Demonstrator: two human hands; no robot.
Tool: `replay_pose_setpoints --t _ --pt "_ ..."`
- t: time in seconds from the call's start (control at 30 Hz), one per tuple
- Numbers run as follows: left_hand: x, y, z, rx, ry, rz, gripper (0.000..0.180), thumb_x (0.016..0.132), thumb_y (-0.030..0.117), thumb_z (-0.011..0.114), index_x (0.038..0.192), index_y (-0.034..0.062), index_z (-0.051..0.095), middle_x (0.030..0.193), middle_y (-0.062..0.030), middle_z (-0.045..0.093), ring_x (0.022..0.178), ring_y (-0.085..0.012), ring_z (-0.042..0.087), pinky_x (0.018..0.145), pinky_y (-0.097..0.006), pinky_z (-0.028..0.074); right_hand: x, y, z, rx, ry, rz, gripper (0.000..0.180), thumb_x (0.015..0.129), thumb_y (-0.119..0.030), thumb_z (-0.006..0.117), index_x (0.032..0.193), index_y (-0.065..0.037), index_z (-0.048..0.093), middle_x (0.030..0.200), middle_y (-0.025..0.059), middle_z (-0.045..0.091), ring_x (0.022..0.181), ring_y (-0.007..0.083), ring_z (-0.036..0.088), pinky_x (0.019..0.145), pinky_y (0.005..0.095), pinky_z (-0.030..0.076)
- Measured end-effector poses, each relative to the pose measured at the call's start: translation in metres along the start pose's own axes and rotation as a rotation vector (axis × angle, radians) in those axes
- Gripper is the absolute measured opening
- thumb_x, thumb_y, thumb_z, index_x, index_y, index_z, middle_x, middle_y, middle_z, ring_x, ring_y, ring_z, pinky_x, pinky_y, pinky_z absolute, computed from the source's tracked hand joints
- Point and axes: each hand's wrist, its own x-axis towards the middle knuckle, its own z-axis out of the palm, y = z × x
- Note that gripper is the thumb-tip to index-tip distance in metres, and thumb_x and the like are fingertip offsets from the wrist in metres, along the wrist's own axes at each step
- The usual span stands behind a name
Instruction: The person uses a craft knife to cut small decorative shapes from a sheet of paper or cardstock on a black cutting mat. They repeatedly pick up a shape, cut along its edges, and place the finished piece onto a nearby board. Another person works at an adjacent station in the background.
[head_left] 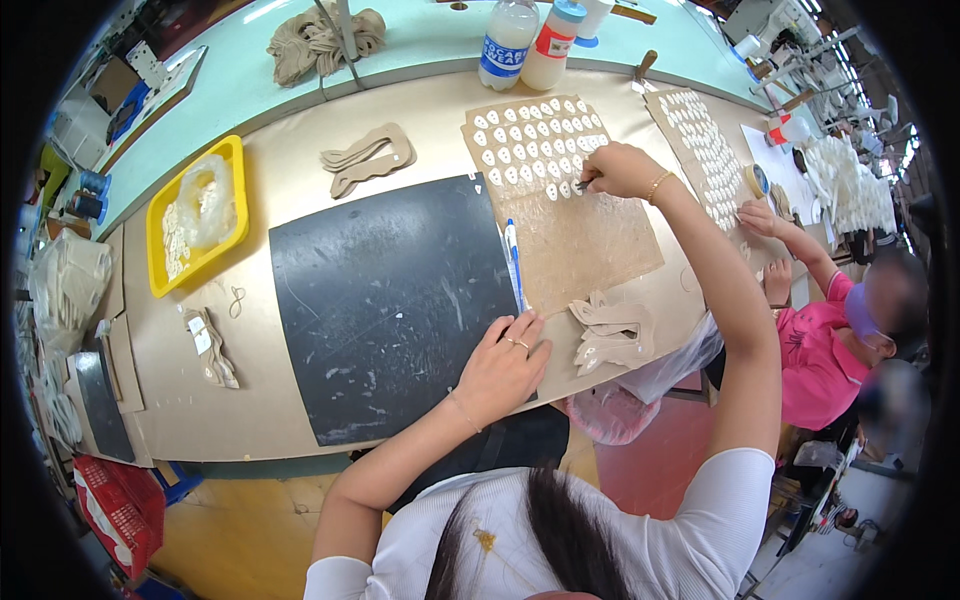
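My right hand reaches over a brown sheet. Its fingers pinch a small dark tool, mostly hidden by them, whose tip is at the lowest row of small white oval pieces. Several such rows cover the sheet's far part; its near part is bare. Fingers stretched out, my left hand rests at the near right corner of a black mat. A blue and white pen lies between mat and sheet. Beige fabric pieces lie right of my left hand.
Left of the mat stands a yellow tray with white pieces and a plastic bag. Two bottles stand at the back. At right, a person in pink works near another sheet. More beige fabric lies behind the mat.
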Motion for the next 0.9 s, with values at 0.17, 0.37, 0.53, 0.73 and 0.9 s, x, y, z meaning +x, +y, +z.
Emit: replay_pose_setpoints --t 0.17,0.37,0.53,0.73,0.9 --pt "0.002 0.000 0.001 -0.025 -0.006 -0.002 0.026 0.087 0.019 0.067 0.109 0.0060 0.068 0.131 -0.0162 0.061 0.130 -0.0296 0.052 0.109 -0.045 0.038 -0.017 0.035 0.028 0.648 0.067 0.168 0.028 0.086 -0.022 0.077 0.108 -0.004 0.077 0.082 0.0039 0.072 0.071 0.0120 0.063 0.065 0.0284 0.051" --pt "-0.002 -0.001 0.003 -0.078 0.053 0.015 0.029 0.085 0.017 0.068 0.113 0.0069 0.067 0.132 -0.0145 0.060 0.130 -0.0301 0.052 0.108 -0.045 0.039 -0.062 -0.038 0.035 1.165 0.084 0.240 0.026 0.088 -0.020 0.077 0.110 -0.007 0.076 0.078 -0.0044 0.065 0.060 0.0032 0.050 0.051 0.0193 0.040" --pt "-0.028 -0.001 -0.019 -0.330 0.167 0.020 0.031 0.081 0.011 0.071 0.111 0.0079 0.066 0.122 -0.0119 0.063 0.117 -0.0296 0.059 0.100 -0.046 0.043 -0.073 -0.165 0.037 0.840 0.021 -0.091 0.026 0.087 -0.022 0.077 0.103 -0.002 0.076 0.089 0.0118 0.075 0.070 0.0208 0.068 0.071 0.0328 0.054" --pt "-0.087 -0.035 -0.070 -0.069 0.549 -0.591 0.029 0.081 0.008 0.075 0.108 0.0065 0.065 0.108 -0.0103 0.065 0.104 -0.0296 0.060 0.091 -0.043 0.043 -0.071 -0.258 0.069 0.602 0.196 -0.189 0.021 0.087 -0.018 0.071 0.094 0.003 0.072 0.083 0.0234 0.072 0.078 0.0396 0.071 0.076 0.0466 0.057" --pt "-0.084 -0.057 -0.081 0.003 0.517 -0.820 0.037 0.081 0.014 0.078 0.114 0.0088 0.063 0.116 -0.0087 0.062 0.112 -0.0287 0.054 0.096 -0.043 0.035 -0.067 -0.283 0.065 0.484 0.194 -0.144 0.019 0.088 -0.016 0.070 0.089 0.003 0.070 0.076 0.0251 0.069 0.075 0.0412 0.070 0.070 0.0469 0.058"
